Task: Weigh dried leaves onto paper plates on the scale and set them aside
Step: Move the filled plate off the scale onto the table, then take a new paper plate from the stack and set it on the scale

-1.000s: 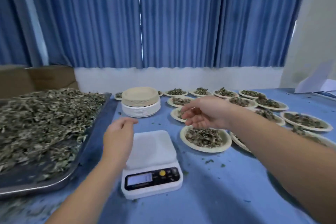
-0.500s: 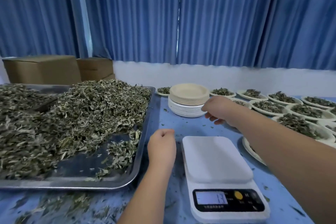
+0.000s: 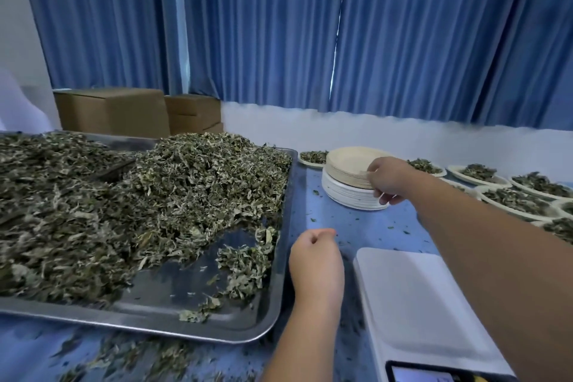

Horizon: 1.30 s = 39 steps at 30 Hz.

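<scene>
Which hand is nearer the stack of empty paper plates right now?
Right. The right hand grips the stack of paper plates at its right edge; the left hand is curled between the tray and the scale, apart from the stack.

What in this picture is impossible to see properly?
All in the head view:
1. Scale display: the reading is illegible, as it is blurred and cut off by the bottom edge.
2. Plate stack: how many plates the right hand pinches is unclear, because the rims are too thin and blurred.
3. Filled plates: their total is hidden by the right forearm and the right edge.
4. Metal tray: its left end is cut off by the left edge.
</scene>
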{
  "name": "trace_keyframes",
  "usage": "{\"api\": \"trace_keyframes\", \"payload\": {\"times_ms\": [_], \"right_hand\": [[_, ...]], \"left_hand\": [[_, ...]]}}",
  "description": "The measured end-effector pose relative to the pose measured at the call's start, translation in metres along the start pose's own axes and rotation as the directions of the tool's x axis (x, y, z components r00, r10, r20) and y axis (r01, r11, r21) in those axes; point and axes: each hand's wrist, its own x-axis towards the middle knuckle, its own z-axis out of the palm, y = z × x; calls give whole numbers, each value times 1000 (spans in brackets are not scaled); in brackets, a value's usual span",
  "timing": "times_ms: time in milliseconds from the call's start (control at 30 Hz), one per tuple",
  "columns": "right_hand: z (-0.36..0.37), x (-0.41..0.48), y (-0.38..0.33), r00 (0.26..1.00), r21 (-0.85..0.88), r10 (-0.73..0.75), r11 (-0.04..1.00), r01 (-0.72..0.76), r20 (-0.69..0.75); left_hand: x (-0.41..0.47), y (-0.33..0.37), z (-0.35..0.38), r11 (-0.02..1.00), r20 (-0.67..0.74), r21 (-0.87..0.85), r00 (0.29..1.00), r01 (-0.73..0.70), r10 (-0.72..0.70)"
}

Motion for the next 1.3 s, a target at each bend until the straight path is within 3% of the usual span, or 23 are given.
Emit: {"api": "trace_keyframes", "payload": {"times_ms": [433,800,933,1067,1300], "right_hand": [[-15,7,8,991,-134,-115,985,106,-63],[-26,0,15,948,-153,-209,973,176,-239],[-23,0,16,955,95,-80,989,111,-284],[-20,-3,17,925,372,64,924,87,-375],[-16,-48,32,883,699,148,673,239,-445]], "left_hand": [[-4,2,3,1000,-9,2,1000,-17,17],[-4,3,5,999,-11,35,1000,-13,13],[-5,2,5,998,-9,49,1000,-28,29],[-5,2,5,996,1,77,999,-44,44],[-6,0,6,982,30,160,995,-99,96]]}}
